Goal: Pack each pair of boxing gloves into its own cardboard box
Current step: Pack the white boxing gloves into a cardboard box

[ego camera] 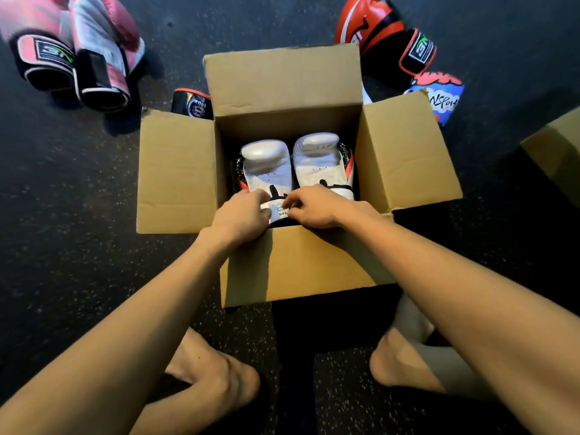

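Observation:
An open cardboard box (301,268) stands on the dark floor in front of me, all flaps spread. Inside it lie two white boxing gloves side by side, palms up: the left glove (266,164) and the right glove (320,158). My left hand (241,215) and my right hand (317,205) meet at the near rim of the box, both pinching the white wrist cuff (278,210) of the left glove.
A pink pair of gloves (75,51) lies at the far left. A red and black glove (386,36) and a blue patterned glove (439,92) lie behind the box at right, a black cuff (193,103) behind its left flap. Another cardboard box (558,152) sits at the right edge. My bare feet (216,372) rest below.

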